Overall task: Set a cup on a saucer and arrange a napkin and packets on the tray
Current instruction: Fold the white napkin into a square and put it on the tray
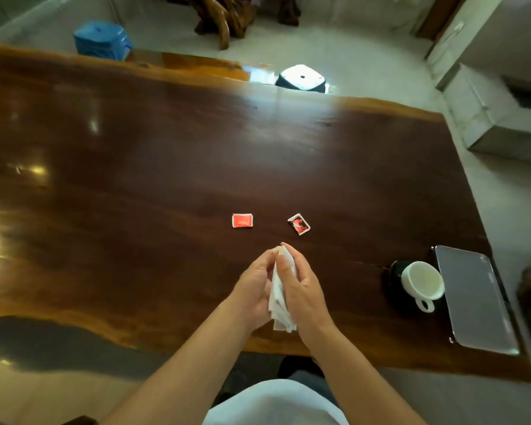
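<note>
Bare forearms (178, 366), white top (273, 406), dark trousers (310, 383)

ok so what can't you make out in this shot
- head view, napkin: folds hidden between the left hand and right hand
- head view, saucer: dark on the dark table, mostly covered by the cup
- head view, left packet and right packet: print too small to read

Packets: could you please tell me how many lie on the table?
2. The left packet lies square; the right packet lies tilted beside it. The napkin might hide more.
</note>
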Motion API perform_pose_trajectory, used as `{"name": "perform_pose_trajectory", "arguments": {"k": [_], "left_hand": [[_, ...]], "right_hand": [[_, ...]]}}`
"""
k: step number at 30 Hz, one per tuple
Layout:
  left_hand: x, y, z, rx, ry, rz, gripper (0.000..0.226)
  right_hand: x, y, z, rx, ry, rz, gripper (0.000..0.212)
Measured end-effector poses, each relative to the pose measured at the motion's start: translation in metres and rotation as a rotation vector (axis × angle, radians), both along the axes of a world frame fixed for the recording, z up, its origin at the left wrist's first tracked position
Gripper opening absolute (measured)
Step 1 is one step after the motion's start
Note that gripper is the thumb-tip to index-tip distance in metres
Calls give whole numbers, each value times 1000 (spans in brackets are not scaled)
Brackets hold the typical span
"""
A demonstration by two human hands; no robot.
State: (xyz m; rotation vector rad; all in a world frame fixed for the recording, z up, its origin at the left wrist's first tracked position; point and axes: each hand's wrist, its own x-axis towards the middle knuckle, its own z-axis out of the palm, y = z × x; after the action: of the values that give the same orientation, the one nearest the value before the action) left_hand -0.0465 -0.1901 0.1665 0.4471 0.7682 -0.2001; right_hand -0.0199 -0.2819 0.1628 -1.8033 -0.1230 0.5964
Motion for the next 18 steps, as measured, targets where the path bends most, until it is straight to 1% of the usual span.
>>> {"name": "perform_pose_trajectory", "arguments": {"k": [1,3,5,7,9,11,12,13,15,16,18], "left_hand": [[1,9,3,4,-34,-5,37],[2,23,7,-26,-102,-42,38],[1,30,11,27,-160,-113,39],[2,38,18,158,-229,-182,40],[0,45,24,316,-301,-256,37],[0,50,26,422,-286,-268,33],[-1,52,26,432,-283,-247,34],[-1,54,26,409,-289,-214,37],[-1,54,27,345,-305,-148,44],[-1,51,29,370,-284,-129,49],[1,43,32,563,-169,-130,62]], "right_hand": [[7,-2,4,22,-8,48,41],[21,-7,11,62,22,107,31],[28,-6,19,89,42,105,30],[34,-4,27,99,63,56,38],[38,-6,34,104,72,8,54],[44,-8,38,189,165,-73,66],[47,-10,40,255,243,-117,66],[51,-11,41,307,315,-135,62],[56,-13,46,293,383,-79,44],[57,-13,47,255,390,-29,36],[57,-13,46,207,377,50,26]]}}
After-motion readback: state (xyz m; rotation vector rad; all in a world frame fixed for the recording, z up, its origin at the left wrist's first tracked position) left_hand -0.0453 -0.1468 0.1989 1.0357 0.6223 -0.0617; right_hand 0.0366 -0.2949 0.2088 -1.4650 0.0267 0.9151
